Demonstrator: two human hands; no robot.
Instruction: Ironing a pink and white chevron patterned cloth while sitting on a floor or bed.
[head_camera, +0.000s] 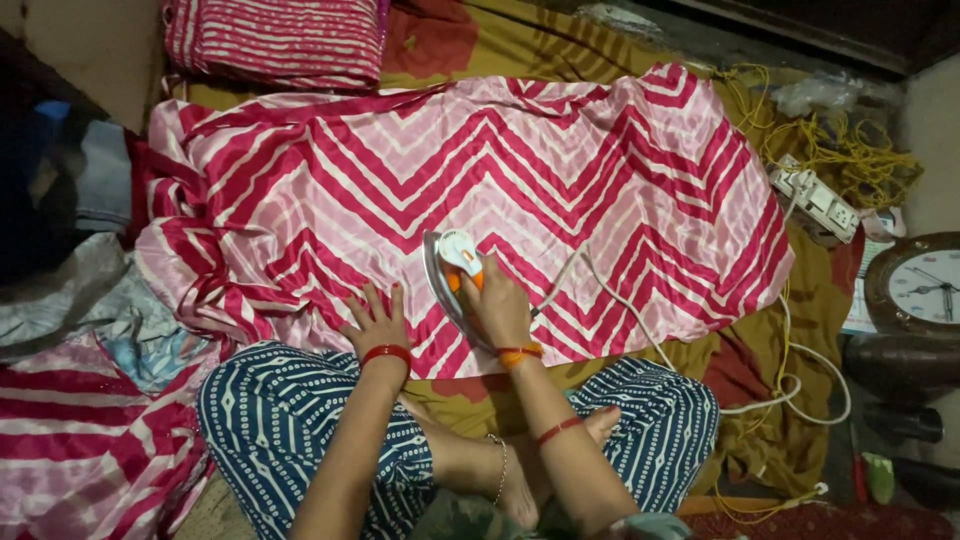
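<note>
A: Iron (452, 272), white and orange, head view: where does it stand?

B: Tipped on its edge at the near middle of the pink zigzag cloth (560, 170), soleplate facing left. The right hand (497, 308) is clenched round its handle.

A: And the left hand (377, 325)?

B: Flat on the cloth just left of the iron, fingers spread, grasping nothing.

A: Other items, listed from the cloth?

B: White cord (640, 320) trailing right from the iron; power strip (815, 203) off the cloth's right edge; wall clock (922, 285) beyond that; folded striped fabric (275, 40) above the cloth's far left corner.
</note>
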